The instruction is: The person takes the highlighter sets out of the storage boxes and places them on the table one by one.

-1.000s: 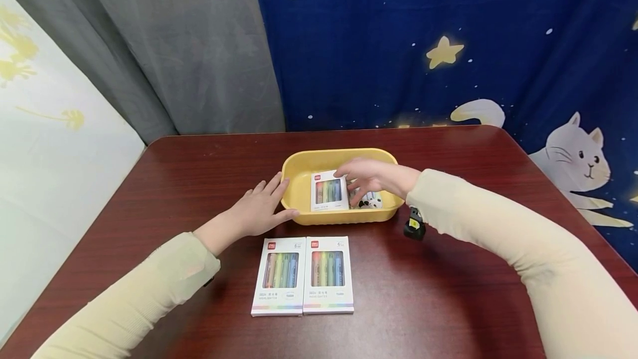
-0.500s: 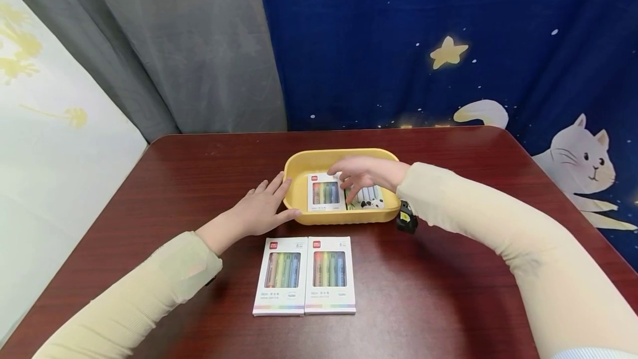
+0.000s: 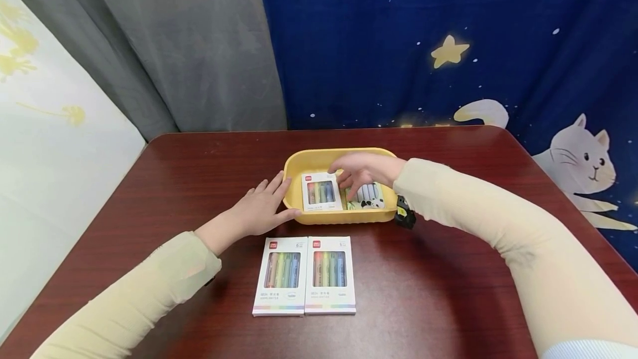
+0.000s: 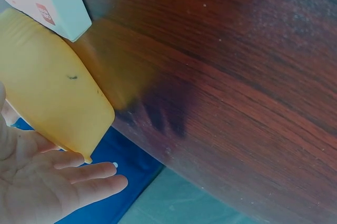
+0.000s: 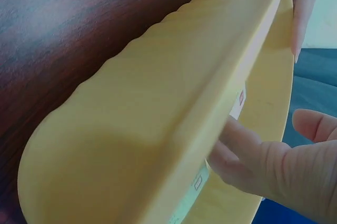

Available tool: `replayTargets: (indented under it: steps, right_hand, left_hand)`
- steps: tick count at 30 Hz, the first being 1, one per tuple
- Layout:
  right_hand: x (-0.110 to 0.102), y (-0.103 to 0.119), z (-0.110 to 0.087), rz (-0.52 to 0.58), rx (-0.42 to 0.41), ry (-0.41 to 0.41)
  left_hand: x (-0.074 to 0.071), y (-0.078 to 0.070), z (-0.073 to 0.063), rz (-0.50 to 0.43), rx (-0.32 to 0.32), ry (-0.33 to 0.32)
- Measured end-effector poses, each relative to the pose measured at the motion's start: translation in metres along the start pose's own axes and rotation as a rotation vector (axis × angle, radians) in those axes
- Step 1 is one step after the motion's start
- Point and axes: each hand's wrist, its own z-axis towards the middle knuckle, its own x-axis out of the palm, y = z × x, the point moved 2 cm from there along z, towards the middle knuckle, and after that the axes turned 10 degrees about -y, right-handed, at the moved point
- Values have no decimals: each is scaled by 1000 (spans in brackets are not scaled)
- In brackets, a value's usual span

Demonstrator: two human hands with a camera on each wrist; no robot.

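Note:
A yellow plastic basket [image 3: 294, 204] stands toward the back of the table. My left hand [image 3: 256, 209] rests against its left rim, fingers straight; in the left wrist view the hand's palm [image 4: 37, 182] shows beside the basket wall. My right hand [image 3: 363, 166] reaches down into the basket, fingers loosely bent and thumb apart. Its fingertips are at the right side of a white highlighter box [image 3: 321, 193]; exact contact is hidden. Right of that box lies a panda-printed pack [image 3: 370, 203], partly under the hand. In the right wrist view the fingers [image 5: 239, 147] dip behind the basket's wall.
Two white highlighter boxes, a left one [image 3: 281, 276] and a right one [image 3: 330, 276], lie side by side in front of the basket. A dark red wooden table [image 3: 423, 281] carries everything. Grey and blue curtains [image 3: 359, 43] hang behind its back edge.
In the basket, the white highlighter box has slid left along with my right hand. More of the panda-printed pack shows now. My left hand stays at the rim.

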Motion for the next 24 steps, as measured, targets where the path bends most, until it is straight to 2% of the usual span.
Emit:
replayTargets:
  steps: [4, 16, 24]
  right_hand:
    - [4, 0, 2, 25, -3, 26]
    - [12, 2, 1, -91, -18, -17]
    - [13, 8, -3, -50, -56, -58]
  left_hand:
    - [0, -1, 1, 4, 1, 0]
    - [-1, -2, 1, -1, 3, 5]
    - [0, -1, 0, 7, 0, 8]
